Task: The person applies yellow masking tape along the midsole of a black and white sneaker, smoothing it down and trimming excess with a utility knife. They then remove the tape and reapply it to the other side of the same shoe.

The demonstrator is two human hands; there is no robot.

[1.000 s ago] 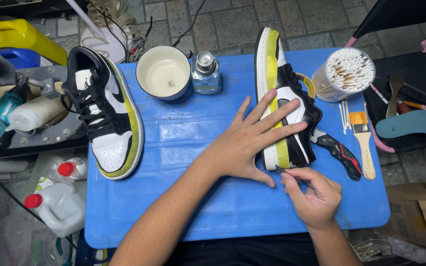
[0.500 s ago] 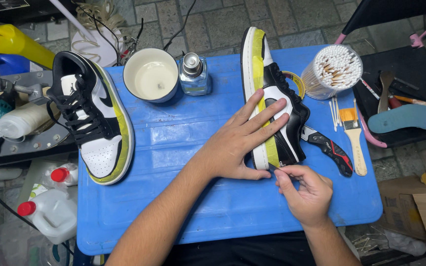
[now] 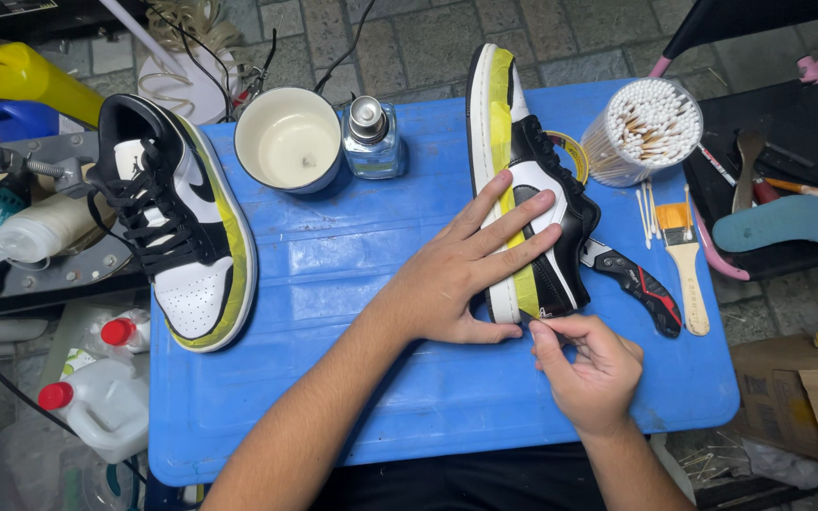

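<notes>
The sneaker [image 3: 532,180] is black and white with yellow tape along its sole. It's lying on its side, heel toward the person.

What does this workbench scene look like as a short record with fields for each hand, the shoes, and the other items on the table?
left hand: pressed flat on the sneaker lying on its side
right hand: pinching the yellow tape at that sneaker's heel end
second sneaker: upright, laced, at the left edge of the blue table
cup: white inside, beside a small glass bottle
right side: cotton swab tub, folding knife, flat brush
</notes>
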